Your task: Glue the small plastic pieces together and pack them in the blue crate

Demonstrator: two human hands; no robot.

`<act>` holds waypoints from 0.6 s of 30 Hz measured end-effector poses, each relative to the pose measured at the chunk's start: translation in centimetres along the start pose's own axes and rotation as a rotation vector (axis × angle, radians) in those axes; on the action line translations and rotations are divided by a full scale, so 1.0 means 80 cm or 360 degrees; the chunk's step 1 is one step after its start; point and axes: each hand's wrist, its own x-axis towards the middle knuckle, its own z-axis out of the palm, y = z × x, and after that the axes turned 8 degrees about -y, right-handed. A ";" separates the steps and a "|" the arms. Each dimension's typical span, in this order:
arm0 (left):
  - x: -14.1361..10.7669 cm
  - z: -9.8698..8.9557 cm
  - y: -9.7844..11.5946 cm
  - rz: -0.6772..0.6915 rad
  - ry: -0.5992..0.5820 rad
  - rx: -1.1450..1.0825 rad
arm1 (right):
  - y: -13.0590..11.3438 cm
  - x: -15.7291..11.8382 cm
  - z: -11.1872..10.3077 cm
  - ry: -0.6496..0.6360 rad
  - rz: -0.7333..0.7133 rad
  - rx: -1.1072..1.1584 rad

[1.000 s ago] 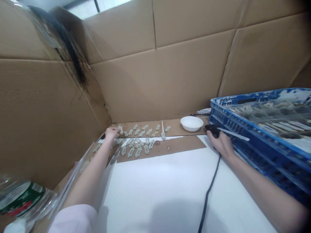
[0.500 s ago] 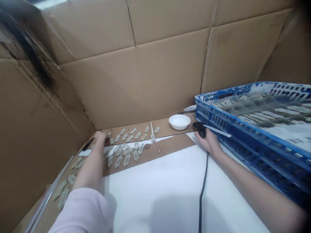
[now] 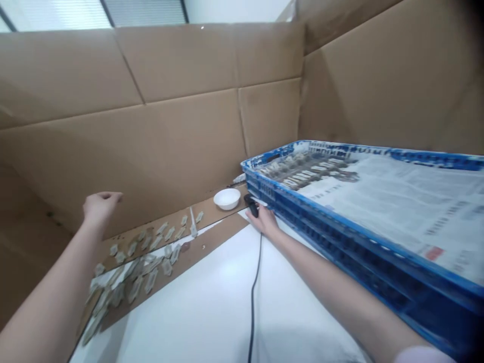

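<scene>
My right hand (image 3: 264,220) is closed around the handle of a black corded hot glue gun (image 3: 251,206), with a white glue stick (image 3: 260,202) showing behind it. The glue gun is beside the blue crate, near the white bowl (image 3: 227,199). My left hand (image 3: 99,205) is raised above the cardboard strip, its fingers bent and pressed together. Whether anything small is between them is hidden. Below and to the right of it, several pale, elongated flat pieces (image 3: 151,280) lie spread on the cardboard strip (image 3: 219,229).
A blue plastic crate (image 3: 321,212) stands on the right, holding rows of similar pieces and a printed paper sheet (image 3: 401,196). Cardboard walls (image 3: 181,141) enclose the back and sides. The black cord (image 3: 254,292) runs over the white table surface (image 3: 204,297) towards me.
The view has swung to the right. My left hand has lifted off the pieces at the far left and now hangs in the air. My right hand still grips the hot glue gun.
</scene>
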 end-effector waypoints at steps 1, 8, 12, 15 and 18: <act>-0.006 -0.003 0.023 0.0018 -0.0003 -0.0038 | -0.001 -0.006 -0.004 0.0023 -0.0012 -0.0009; -0.065 -0.018 0.181 0.0533 0.0014 -0.0122 | -0.012 -0.073 -0.033 0.0250 -0.0013 -0.0043; -0.104 -0.013 0.253 0.0811 0.0037 -0.0257 | -0.008 -0.157 -0.068 0.0336 -0.0213 0.0115; -0.148 -0.007 0.294 0.1056 0.0088 -0.0316 | -0.005 -0.231 -0.132 0.0241 -0.0649 0.0207; -0.194 -0.003 0.319 0.1455 0.0360 -0.0090 | 0.001 -0.277 -0.225 0.0384 -0.0991 0.0096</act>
